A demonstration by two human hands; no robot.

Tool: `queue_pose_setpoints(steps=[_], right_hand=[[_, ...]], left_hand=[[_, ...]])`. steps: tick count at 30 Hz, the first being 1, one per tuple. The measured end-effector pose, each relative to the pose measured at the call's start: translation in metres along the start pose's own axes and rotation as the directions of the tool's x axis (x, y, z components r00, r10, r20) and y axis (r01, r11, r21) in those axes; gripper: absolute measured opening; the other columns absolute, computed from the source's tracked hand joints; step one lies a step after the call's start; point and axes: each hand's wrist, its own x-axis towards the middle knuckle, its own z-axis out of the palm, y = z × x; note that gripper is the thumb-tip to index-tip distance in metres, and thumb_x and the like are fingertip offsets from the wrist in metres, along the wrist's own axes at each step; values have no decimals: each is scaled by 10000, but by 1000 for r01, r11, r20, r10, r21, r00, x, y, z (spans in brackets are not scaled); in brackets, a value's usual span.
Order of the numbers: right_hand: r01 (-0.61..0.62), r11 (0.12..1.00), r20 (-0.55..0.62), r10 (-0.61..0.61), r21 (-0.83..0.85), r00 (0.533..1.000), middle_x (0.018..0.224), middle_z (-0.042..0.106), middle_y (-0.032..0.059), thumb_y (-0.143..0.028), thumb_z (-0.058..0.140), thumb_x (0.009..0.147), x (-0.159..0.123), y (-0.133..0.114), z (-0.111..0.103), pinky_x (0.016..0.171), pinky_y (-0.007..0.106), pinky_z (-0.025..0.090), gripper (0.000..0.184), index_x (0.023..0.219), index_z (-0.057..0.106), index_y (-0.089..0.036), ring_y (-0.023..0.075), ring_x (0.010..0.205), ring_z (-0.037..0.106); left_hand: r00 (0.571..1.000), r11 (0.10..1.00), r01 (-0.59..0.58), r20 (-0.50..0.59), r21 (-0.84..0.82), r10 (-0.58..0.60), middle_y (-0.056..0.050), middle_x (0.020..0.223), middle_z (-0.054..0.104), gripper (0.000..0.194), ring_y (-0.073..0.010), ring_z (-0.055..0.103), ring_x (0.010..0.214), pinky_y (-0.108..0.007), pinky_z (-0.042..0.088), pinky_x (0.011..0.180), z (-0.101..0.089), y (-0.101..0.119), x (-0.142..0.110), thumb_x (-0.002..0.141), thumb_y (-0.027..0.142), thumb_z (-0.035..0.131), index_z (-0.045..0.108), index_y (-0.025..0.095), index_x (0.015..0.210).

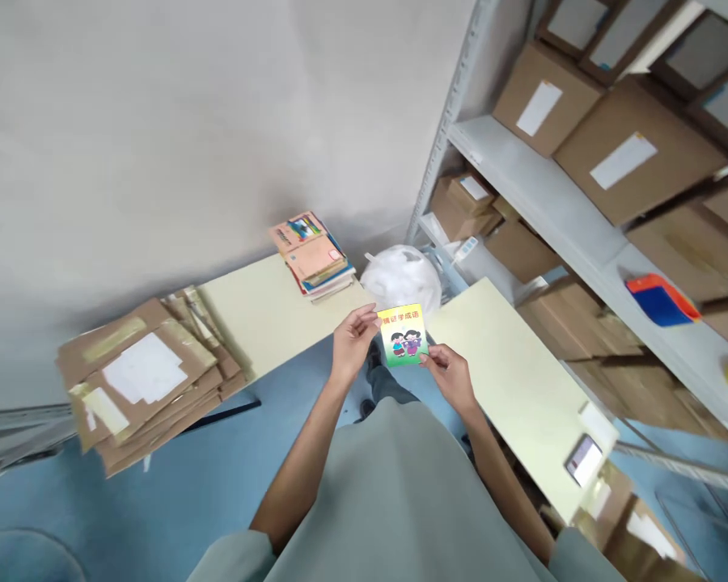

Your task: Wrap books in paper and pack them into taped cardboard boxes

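Between my two hands is a small booklet (405, 346), its cover yellow at the top and green at the bottom. Two cartoon children and red Chinese characters are printed on it. My left hand (353, 343) pinches its upper left edge with thumb and fingers. At the lower right corner, my right hand (450, 376) grips it, thumb on the cover and fingers behind. The booklet is held up in front of my body, over the gap between two pale tables, with its cover facing me.
A pile of books (319, 259) lies on the left table (251, 311), beside flattened cardboard boxes (158, 356). A white plastic bag (400, 279) stands in the corner. On the right table (497, 347) is a phone (583, 461). Shelving (558, 194) with cardboard boxes runs along the right.
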Motion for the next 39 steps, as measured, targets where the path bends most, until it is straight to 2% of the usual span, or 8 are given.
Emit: queue_pose_setpoints(steps=[7,12,14,19,21,28,34,39], right_hand=[[-41,991,-197,67,130,978,942,850,75,-724,879,819,-77,12,-42,843,456,662,494,933,782,-253,299,846,814],[-39,949,-194,104,311,976,759,788,28,-696,922,793,-100,8,-60,692,355,609,479,919,790,-254,231,716,763],[-61,920,-156,130,387,979,700,752,6,-699,932,779,-104,7,-65,647,321,580,490,914,788,-250,200,653,725],[-121,838,-71,186,531,980,651,691,-25,-717,957,739,-107,13,-76,566,286,539,536,916,780,-243,150,538,625],[-129,806,-62,200,577,978,630,657,-40,-702,975,725,-105,17,-81,546,276,531,531,908,779,-243,141,517,604],[-181,784,51,187,594,981,725,759,15,-740,948,727,-86,28,-107,587,288,582,574,957,824,-229,175,585,690],[0,874,-198,110,486,974,984,858,87,-856,706,900,-52,31,-156,928,432,654,635,942,852,-240,293,991,807],[84,927,-317,39,365,948,969,856,62,-698,856,866,-27,39,-201,919,419,639,458,953,863,-249,265,919,780]], left_hand=[[973,997,75,220,-26,-68,-123,1193,836,537,-308,788,1174,-483,639,1064,49,0,-44,850,540,890,789,202,1255],[935,978,145,345,-152,-85,-152,1322,819,575,-331,770,1265,-490,638,1069,75,14,-58,895,567,860,772,216,1341],[885,959,227,447,-172,-130,-151,1331,818,615,-350,759,1299,-494,637,1072,87,14,-65,863,574,888,774,220,1353],[656,884,459,705,-88,-271,-179,1238,843,602,-416,797,1182,-510,672,951,123,9,-85,783,613,949,840,175,1181],[629,872,484,722,-72,-289,-189,1239,842,575,-422,800,1169,-506,673,934,137,7,-90,771,593,964,852,170,1145],[721,885,453,629,-112,-290,-113,1113,856,558,-293,822,1075,-446,657,1002,171,1,-79,740,540,1007,832,197,1144],[839,973,227,498,41,-217,-100,1106,857,561,-266,820,982,-425,690,891,197,11,-46,750,604,978,838,202,1115],[900,986,66,418,154,-125,-86,1010,862,564,-260,802,875,-430,708,801,233,15,-17,709,636,984,869,195,1042]])
